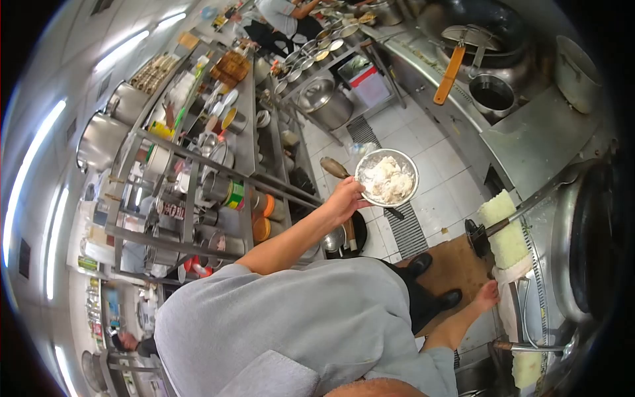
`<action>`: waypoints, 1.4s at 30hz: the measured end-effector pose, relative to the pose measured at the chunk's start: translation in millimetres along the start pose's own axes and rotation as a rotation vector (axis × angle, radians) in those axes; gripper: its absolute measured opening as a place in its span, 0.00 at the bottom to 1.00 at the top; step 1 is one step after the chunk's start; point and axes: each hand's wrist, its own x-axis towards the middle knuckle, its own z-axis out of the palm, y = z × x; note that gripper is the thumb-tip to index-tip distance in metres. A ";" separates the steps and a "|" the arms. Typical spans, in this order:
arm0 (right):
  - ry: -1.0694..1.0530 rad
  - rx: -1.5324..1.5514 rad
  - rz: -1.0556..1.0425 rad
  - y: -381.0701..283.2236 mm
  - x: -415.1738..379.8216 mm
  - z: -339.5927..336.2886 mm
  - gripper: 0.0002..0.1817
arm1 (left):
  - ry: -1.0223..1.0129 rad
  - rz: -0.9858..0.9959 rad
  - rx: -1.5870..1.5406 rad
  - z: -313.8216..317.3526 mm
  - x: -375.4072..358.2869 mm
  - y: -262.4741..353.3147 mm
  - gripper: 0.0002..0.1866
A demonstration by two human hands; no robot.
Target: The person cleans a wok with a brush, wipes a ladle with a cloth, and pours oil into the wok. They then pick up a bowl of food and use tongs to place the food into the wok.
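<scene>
My left hand [346,200] grips the rim of a round metal bowl [416,183], held out over the floor. White, clumpy food [387,180] coated in something pale and powdery fills much of the bowl. Down beside the stove edge hangs my right hand [488,295], its fingers loosely bent with nothing seen in them. Close by it, a white cloth [512,272] and a pale green, rough-textured pad [501,215] lie along the stove front. A long-handled metal tool [519,215] rests across the pad.
On the right, a large wok [598,238] sits on the stove, with a dark pot [491,94] and an orange-brown handle [450,76] farther up. Metal shelving [218,165] runs along the left. A floor drain grate [407,228] crosses the tiles. Another person [281,16] stands at the back.
</scene>
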 end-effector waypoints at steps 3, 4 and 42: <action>-0.016 -0.094 0.022 -31.8 5.8 -28.1 0.25 | -0.002 -0.006 -0.017 -7.4 3.3 -8.8 0.15; -0.034 -0.128 0.026 -41.2 13.6 -27.1 0.25 | 0.004 -0.013 -0.028 -5.5 1.9 -9.1 0.15; 0.896 -0.191 -0.603 84.9 23.6 150.2 0.18 | -0.425 -0.170 0.216 60.6 35.7 -22.4 0.26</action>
